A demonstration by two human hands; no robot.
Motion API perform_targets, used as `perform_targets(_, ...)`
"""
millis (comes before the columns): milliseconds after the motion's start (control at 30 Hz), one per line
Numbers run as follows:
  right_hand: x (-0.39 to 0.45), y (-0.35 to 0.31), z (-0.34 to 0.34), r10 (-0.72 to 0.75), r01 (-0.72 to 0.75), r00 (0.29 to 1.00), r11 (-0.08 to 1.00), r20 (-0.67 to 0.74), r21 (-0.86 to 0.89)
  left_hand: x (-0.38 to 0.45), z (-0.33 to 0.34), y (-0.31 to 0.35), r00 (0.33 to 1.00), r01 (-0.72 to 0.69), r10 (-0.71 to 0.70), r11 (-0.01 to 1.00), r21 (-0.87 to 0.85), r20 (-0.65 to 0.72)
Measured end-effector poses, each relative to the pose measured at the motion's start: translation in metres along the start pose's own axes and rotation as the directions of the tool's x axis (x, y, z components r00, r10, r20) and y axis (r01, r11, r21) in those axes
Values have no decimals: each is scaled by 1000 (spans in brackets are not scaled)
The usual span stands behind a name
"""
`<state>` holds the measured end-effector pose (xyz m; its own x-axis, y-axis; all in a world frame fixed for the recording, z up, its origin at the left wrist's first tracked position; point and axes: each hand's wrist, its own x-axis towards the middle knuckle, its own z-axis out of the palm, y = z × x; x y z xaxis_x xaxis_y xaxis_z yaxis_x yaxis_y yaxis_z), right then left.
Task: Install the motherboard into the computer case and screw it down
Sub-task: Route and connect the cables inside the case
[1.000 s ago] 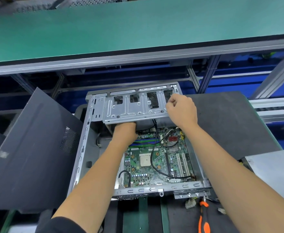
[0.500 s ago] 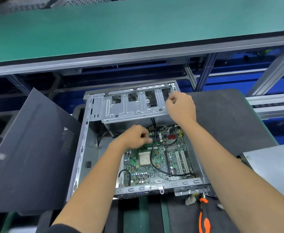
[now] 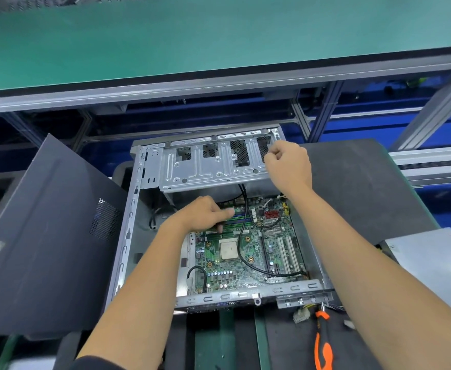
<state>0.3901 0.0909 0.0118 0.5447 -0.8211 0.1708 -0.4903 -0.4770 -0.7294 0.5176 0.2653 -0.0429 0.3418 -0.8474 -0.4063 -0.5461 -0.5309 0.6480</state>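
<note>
Left hand: pulled out from under the cage, fingers laid loose on the board | right hand: stayed curled on the cage's right end | board: flat in the case, below the cage | seemed seated, screws not yet in

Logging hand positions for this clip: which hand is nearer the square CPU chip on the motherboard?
Left. The left hand rests on the board just above the CPU chip; the right hand is up at the drive cage.
</note>
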Motion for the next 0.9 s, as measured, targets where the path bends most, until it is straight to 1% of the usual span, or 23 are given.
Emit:
perform_targets(67,1,-1,1,8,-8,1000,1000,-1,8,4,3,9,987,-47,55,997,57,-149)
perform_targets(100,1,-1,1,10,-10,1000,1000,-1,7,7,6,15,970,-85,110,989,121,-217)
perform_targets(133,1,0,0,11,-11,1000,1000,-2,4,10,11,23,952,-128,178,970,207,-247)
perform_targets(167,1,0,0,10,-10,1000,1000,-3,3,13,18,32,938,-180,256,937,298,-236)
perform_targets(233,1,1,1,8,-8,1000,1000,-5,5,18,36,48,913,-295,385,851,435,-132)
perform_targets(267,1,1,1,7,-7,1000,1000,-5,7,21,44,54,906,-337,418,814,473,-73)
perform_targets(333,1,1,1,5,-5,1000,1000,-7,15,28,54,59,899,-374,437,754,540,12)
perform_targets(400,1,1,1,-2,2,1000,1000,-8,15,32,57,57,897,-384,439,707,594,58)
perform_targets(533,2,2,2,-6,6,1000,1000,-15,12,31,59,54,871,-415,487,672,613,56)
perform_targets(600,2,2,2,-8,8,1000,1000,-17,14,30,59,56,868,-419,494,675,607,51)
perform_targets(767,3,2,2,-3,3,1000,1000,-22,15,29,49,54,875,-410,483,763,499,-19)
perform_targets(900,2,2,2,-3,3,1000,1000,-23,8,27,44,50,908,-392,418,818,421,34)
